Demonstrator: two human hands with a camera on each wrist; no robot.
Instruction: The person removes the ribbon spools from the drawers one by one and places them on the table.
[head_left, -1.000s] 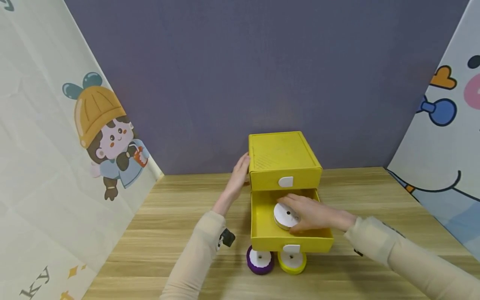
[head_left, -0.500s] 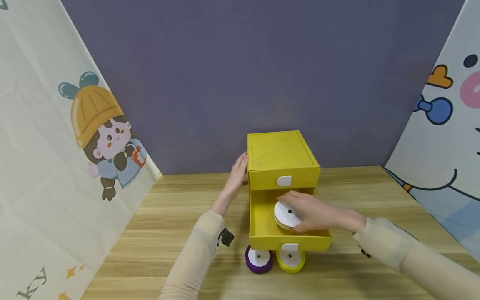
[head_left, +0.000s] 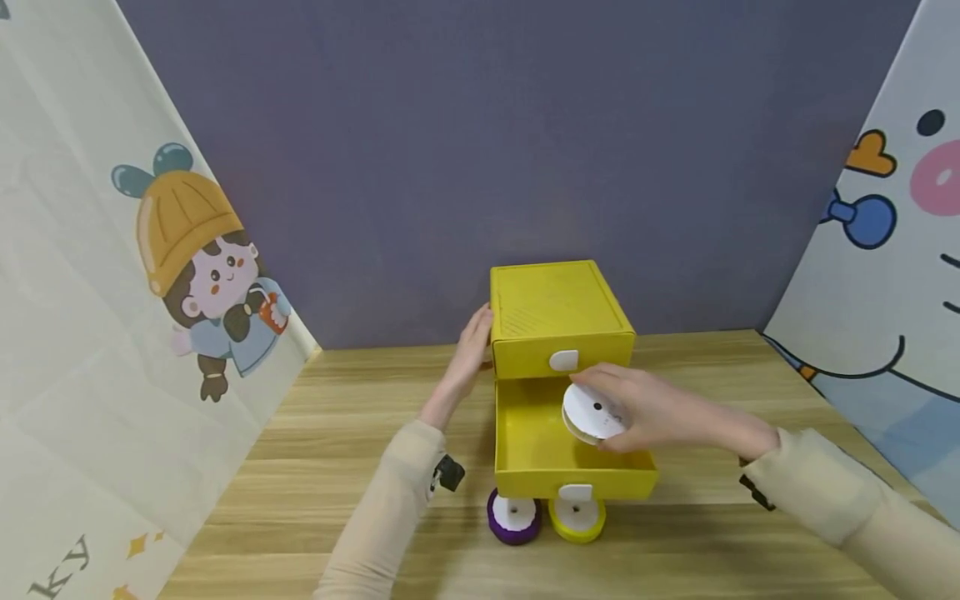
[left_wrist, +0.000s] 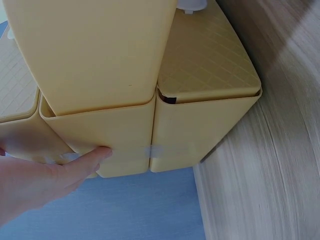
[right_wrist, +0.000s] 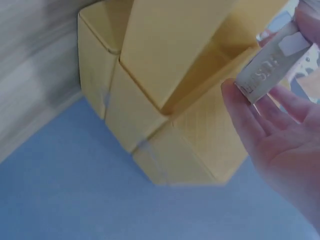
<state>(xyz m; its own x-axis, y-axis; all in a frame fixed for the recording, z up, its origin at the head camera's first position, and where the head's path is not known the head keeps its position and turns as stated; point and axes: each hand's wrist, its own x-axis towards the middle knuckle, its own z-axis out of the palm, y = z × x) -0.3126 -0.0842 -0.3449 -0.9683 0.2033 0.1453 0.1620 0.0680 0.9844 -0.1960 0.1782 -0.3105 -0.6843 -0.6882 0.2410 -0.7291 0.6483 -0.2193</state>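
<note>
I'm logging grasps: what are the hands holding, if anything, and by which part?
The right hand holds a white-faced roll by its outer rim. The left hand appears only to touch the side of the yellow drawer unit.

The left hand (head_left: 470, 342) rests extended fingers on the left side of the yellow drawer unit (head_left: 562, 300), while the right hand (head_left: 648, 408), thumb and fingers pinching, hangs over its front, forearm (head_left: 847, 487) slanting in from its right.
</note>
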